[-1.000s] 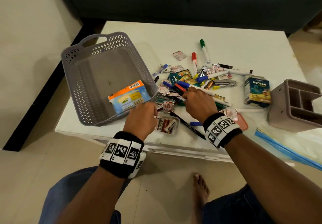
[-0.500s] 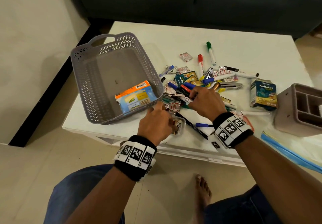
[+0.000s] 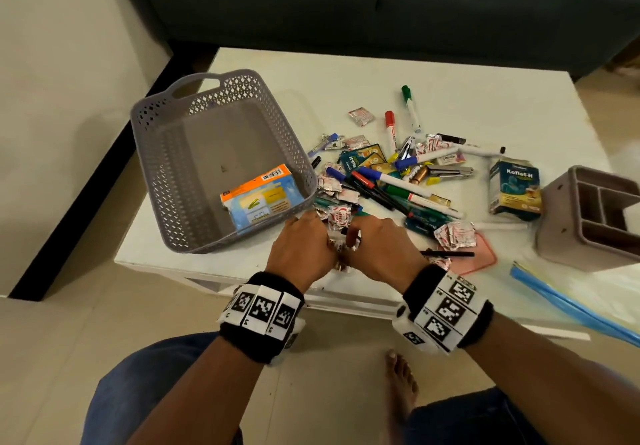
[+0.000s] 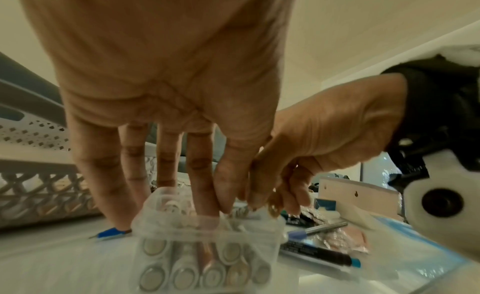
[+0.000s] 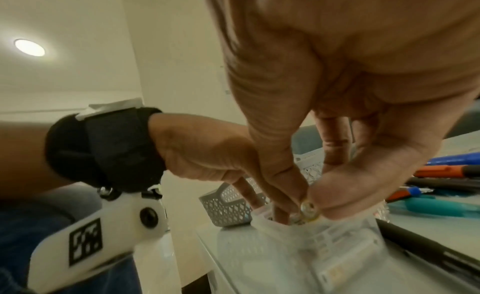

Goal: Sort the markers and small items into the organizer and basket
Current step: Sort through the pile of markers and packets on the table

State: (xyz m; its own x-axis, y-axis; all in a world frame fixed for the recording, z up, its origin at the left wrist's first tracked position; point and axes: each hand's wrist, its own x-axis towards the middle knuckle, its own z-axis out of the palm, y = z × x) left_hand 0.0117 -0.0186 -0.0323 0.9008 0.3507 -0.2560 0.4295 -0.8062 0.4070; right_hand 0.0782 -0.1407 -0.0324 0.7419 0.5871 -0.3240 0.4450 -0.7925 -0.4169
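Observation:
Near the table's front edge stands a small clear container of batteries (image 4: 205, 247), mostly hidden by both hands in the head view. My left hand (image 4: 215, 206) reaches down onto it, thumb and forefinger at its rim and the other fingers behind it. My right hand (image 5: 309, 201) pinches a battery (image 5: 307, 207) between thumb and forefinger just above the container (image 5: 311, 236). Both hands (image 3: 337, 240) meet right of the grey basket (image 3: 166, 174). A pile of markers (image 3: 398, 185) lies beyond them. The brown organizer (image 3: 588, 223) stands at the far right.
An orange and blue packet (image 3: 259, 199) lies in the basket. A teal medicine box (image 3: 516, 188), foil sachets (image 3: 453, 235), a pink lid (image 3: 481, 257) and a black pen (image 3: 446, 254) lie right of my hands. A blue-edged plastic bag (image 3: 571, 306) overhangs the front right edge. A sofa stands behind the table.
My right hand left the marker pile and came back toward me to the battery container. My left hand moved right from the basket's corner to meet it there.

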